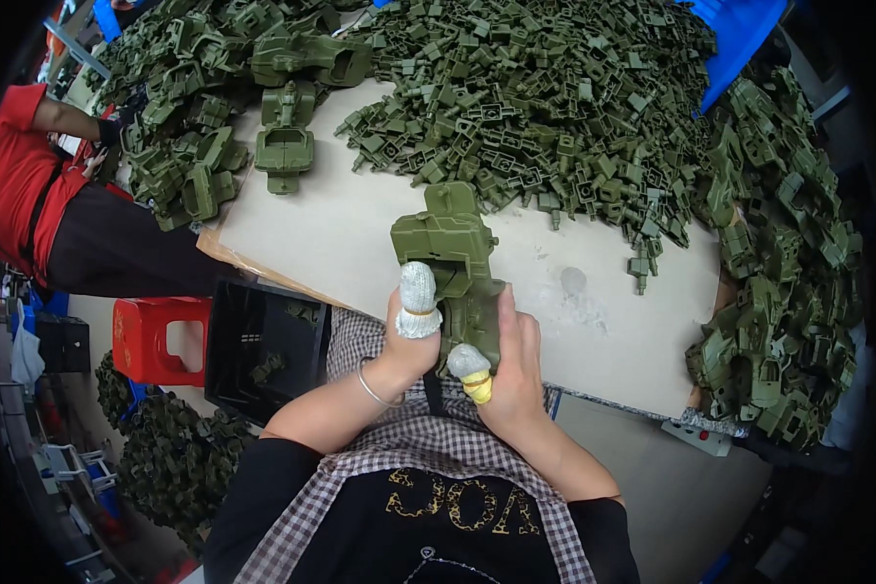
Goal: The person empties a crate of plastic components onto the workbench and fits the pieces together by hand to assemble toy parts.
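Note:
Both hands grip an olive-green moulded plastic toy vehicle body (445, 237), held upright near the table's front edge. My left hand (411, 341) wraps its left side, and the thumb wears a white cloth cover tied with a band. Along the other side lies my right hand (513, 375), fingers extended behind the piece, its thumb in a grey and yellow cover pressing the near end. The palms and the piece partly hide its lower part. Beyond it, a similar green part (284, 141) rests on the cardboard-covered table (603, 336).
A big heap of small green plastic parts (545, 107) spreads over the far table. Larger green bodies pile up at the left (204, 78) and the right (774, 273). At the lower left stand a black crate (226, 365) and a red stool (146, 341). A person in red (29, 185) works at left.

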Tool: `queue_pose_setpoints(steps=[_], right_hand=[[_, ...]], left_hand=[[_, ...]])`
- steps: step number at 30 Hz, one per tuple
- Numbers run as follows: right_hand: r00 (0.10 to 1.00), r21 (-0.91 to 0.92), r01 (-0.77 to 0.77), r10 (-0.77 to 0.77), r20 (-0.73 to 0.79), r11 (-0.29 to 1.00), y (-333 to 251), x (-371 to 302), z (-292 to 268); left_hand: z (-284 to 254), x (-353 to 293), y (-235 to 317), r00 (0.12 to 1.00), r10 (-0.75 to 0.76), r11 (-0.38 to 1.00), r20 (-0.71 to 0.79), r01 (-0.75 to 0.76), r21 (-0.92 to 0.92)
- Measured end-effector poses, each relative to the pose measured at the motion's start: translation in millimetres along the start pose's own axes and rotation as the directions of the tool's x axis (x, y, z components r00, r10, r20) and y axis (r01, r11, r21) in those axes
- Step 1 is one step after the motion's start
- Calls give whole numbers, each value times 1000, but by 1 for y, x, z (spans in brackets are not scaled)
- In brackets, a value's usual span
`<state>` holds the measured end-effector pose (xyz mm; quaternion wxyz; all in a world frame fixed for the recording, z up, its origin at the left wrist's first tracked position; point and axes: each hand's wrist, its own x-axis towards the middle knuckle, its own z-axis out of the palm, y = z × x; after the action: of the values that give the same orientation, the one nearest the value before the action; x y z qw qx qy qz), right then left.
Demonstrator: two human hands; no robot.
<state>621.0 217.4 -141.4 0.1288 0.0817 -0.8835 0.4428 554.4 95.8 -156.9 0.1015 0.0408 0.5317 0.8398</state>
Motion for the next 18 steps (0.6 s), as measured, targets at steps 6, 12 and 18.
queue_pose_setpoints(steps=[6,12,18], right_hand=[[1000,10,-1,1,-8,1000,0,8,-1],[996,-40,80,-81,-20,996,5,10,-4],[972,-225,219,-233,-36,949,-10,23,-30]], left_hand=[[7,7,11,982,160,957,97,-178,228],[-4,6,3,986,-117,973,119,138,-187],[-4,-5,19,980,-165,972,114,181,-151]])
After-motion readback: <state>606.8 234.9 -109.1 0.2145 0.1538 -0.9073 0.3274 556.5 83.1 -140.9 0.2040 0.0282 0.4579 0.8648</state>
